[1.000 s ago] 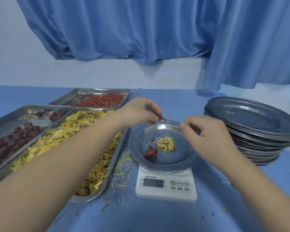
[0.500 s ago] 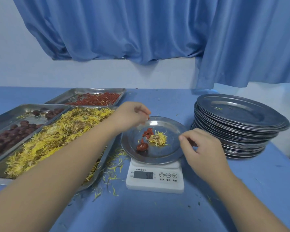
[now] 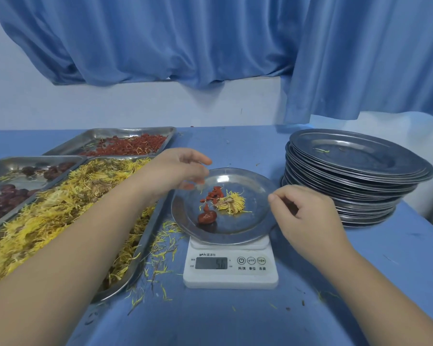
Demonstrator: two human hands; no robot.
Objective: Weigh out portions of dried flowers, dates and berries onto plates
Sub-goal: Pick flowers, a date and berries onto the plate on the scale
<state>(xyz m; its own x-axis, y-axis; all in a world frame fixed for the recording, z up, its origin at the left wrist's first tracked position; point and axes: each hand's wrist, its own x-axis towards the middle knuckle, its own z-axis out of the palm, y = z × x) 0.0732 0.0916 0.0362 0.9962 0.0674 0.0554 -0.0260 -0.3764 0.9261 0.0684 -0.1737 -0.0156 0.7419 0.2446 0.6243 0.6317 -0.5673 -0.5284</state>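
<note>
backdrop: blue curtain, blue table [image 3: 235, 320]; head view only.
plate [image 3: 255, 221]: on the scale [image 3: 230, 275], wider than its platform; holds one date [image 3: 206, 218], a few berries [image 3: 214, 193], one flower [image 3: 231, 202].
left hand [image 3: 180, 171]: relaxed, empty, hovering over the plate's left rim.
right hand [image 3: 303, 211]: fingers curled just beside the right rim; can't tell if it holds anything or touches the plate.
risk: any rim contact likely skews the reading.
risk: a nudge could tip the overhanging plate and spill the portion.

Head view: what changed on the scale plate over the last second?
The left hand let go its pinched berries, which now lie on the plate beside the flower; its grip opened. Right hand, date and scale stayed.
</note>
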